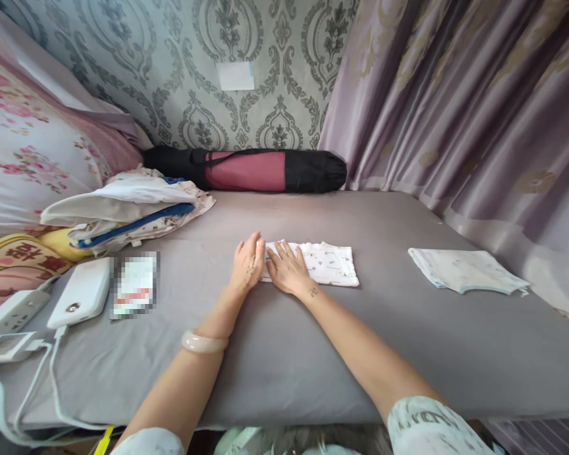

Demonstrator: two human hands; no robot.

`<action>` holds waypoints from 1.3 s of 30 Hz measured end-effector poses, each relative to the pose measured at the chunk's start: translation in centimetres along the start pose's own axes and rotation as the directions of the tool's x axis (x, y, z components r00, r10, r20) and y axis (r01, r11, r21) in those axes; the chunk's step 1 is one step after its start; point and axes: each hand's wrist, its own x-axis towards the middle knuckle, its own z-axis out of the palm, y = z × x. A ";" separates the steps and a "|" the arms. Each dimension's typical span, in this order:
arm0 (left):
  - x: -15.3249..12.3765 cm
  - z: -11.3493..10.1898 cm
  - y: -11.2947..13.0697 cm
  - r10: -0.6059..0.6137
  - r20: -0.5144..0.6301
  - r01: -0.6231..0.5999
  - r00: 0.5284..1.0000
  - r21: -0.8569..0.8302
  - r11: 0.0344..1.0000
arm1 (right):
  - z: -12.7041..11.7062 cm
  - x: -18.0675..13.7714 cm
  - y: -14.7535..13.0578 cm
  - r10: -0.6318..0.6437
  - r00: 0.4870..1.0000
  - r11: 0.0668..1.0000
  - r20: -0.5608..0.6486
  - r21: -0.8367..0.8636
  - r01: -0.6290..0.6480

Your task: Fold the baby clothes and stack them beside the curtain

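Note:
A white cloth with a small print [334, 264], folded into a flat strip, lies on the grey sheet in front of me. My right hand [288, 268] rests flat on its left part with the fingers spread. At the cloth's left end stands my left hand [248, 262], turned on its edge, fingers stretched out and nothing seen in them. Its palm side faces the cloth and hides that end. Off to the right lies a second folded white cloth [467, 270] with pale blue edging, touched by neither hand.
A pile of clothes [137, 205] sits at the back left, near a white power bank [83, 294], a power strip [16, 309] and white cables. Against the wall lies a long black and pink bag [246, 170]. Purple curtains [455, 95] hang along the right side.

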 end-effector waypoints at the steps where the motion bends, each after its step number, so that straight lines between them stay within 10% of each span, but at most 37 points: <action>1: -0.1 0.1 0.0 0.017 0.028 -0.018 0.999 0.020 1.000 | 0.0 0.1 0.0 -0.002 1.000 1.000 0.011 0.016 0.002; 14: -1.2 1.8 1.8 0.249 0.357 -0.353 0.900 0.266 0.897 | -2.0 -2.5 4.6 0.094 0.995 0.996 0.033 -0.010 -0.094; 29: -1.1 2.1 2.7 0.300 0.326 -0.410 0.896 0.352 0.842 | -2.4 -3.0 6.1 0.193 0.979 0.981 -0.057 0.007 -0.193; 39: -0.9 3.0 2.2 0.162 0.516 -0.376 0.841 0.343 0.861 | -1.9 -3.3 6.8 0.212 0.976 0.975 0.041 0.058 -0.214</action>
